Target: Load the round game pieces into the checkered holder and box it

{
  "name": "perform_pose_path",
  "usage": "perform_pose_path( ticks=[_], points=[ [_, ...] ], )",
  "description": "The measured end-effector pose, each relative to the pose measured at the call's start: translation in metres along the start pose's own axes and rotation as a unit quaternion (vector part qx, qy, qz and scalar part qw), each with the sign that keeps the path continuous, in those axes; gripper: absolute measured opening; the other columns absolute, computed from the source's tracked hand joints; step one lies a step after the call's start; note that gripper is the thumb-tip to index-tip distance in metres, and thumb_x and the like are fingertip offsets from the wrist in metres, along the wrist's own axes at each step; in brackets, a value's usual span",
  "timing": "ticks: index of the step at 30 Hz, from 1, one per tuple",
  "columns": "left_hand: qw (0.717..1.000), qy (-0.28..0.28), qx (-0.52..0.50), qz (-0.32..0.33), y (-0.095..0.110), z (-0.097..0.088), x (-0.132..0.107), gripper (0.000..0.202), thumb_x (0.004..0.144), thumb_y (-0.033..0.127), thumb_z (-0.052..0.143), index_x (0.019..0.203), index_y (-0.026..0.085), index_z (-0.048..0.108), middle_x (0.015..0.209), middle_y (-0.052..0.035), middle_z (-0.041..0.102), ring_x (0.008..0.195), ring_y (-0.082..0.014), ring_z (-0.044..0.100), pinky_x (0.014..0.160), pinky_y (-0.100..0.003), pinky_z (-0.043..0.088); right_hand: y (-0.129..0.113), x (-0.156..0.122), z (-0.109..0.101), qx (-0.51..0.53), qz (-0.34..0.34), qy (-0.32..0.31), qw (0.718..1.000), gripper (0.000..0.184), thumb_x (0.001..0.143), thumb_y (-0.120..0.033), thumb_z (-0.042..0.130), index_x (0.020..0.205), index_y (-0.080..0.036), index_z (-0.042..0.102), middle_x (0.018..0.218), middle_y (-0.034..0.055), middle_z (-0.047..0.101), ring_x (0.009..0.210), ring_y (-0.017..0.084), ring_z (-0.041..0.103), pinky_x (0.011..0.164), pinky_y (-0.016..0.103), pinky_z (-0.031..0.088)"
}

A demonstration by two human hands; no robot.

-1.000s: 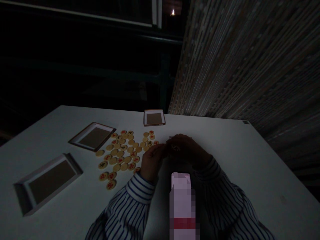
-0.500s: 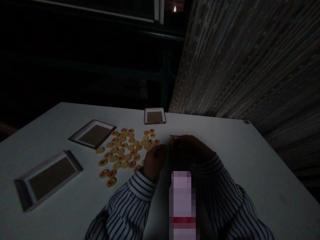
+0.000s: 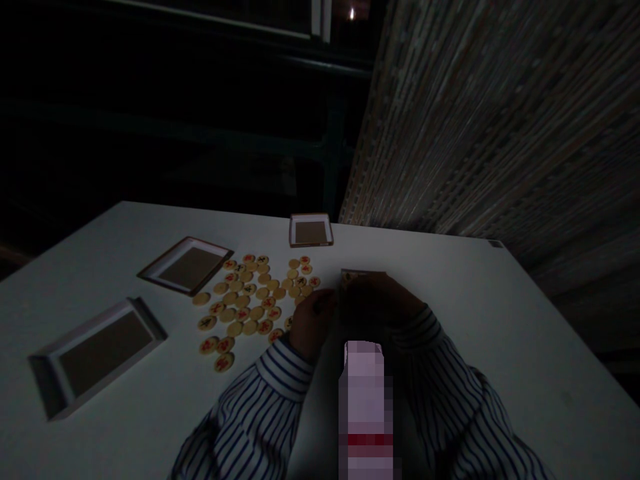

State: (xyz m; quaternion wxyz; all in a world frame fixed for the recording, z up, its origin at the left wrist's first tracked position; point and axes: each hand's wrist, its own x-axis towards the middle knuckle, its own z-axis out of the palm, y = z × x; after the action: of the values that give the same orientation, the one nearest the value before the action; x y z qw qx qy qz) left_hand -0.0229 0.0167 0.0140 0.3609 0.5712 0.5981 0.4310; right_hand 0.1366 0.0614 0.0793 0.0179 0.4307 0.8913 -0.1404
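Note:
Many round wooden Chinese chess pieces [image 3: 243, 300], some marked in red or black, lie loosely spread on the white table. Just right of them is my left hand [image 3: 313, 323], its fingers curled in; what they hold, if anything, is hidden. My right hand [image 3: 387, 297] is in deep shadow over a small box [image 3: 349, 274]. Only the far rim and corner of that box show, with what looks like a piece inside. The right fingers are too dark to make out. The left fingertips are close to the box's left side; I cannot tell if they touch it.
Three shallow box parts stand on the white table [image 3: 500, 347]: a long tray [image 3: 103, 357] at left, a square one [image 3: 187, 265] behind it and a smaller one [image 3: 311, 231] at the far edge. A string curtain [image 3: 475, 133] hangs beyond the right side.
My right hand has shifted very slightly over the small box, showing a little more of its far rim. My left hand and the pieces look almost the same.

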Motion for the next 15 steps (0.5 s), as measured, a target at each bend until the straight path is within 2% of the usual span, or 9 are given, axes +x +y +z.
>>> perform_pose_path(
  ticks=[3,10,15],
  points=[
    [1.0,-0.002,0.004,0.005,0.0007,-0.0009,-0.0001,0.029,0.076,0.035,0.05,0.091,0.015,0.065,0.087,-0.0068,0.069,0.08,-0.0181,0.063,0.073,-0.03,0.05,0.0031,0.0013,0.0042,-0.006,-0.019,0.007,1.0,0.018,0.081,-0.028,0.051,0.087,-0.016,0.064,0.088,0.0077,0.066,0.078,0.015,0.06,0.066,0.024,0.042],
    [1.0,0.004,0.004,0.0,0.0011,-0.0013,0.0003,0.028,0.074,0.033,0.052,0.09,0.015,0.065,0.086,-0.0072,0.069,0.079,-0.0188,0.063,0.072,-0.031,0.051,0.0087,0.0026,0.0103,0.013,-0.007,0.012,1.0,0.019,0.08,-0.028,0.051,0.088,-0.017,0.065,0.086,0.0067,0.066,0.078,0.015,0.059,0.067,0.025,0.042],
    [1.0,0.003,-0.009,-0.003,0.0027,-0.0021,0.0001,0.027,0.074,0.033,0.052,0.09,0.015,0.065,0.087,-0.007,0.069,0.08,-0.0186,0.064,0.072,-0.031,0.051,0.0091,0.0018,0.0088,0.015,-0.028,0.011,0.999,0.018,0.078,-0.029,0.054,0.081,-0.015,0.065,0.083,0.0066,0.066,0.072,0.014,0.059,0.063,0.023,0.04]
  ],
)
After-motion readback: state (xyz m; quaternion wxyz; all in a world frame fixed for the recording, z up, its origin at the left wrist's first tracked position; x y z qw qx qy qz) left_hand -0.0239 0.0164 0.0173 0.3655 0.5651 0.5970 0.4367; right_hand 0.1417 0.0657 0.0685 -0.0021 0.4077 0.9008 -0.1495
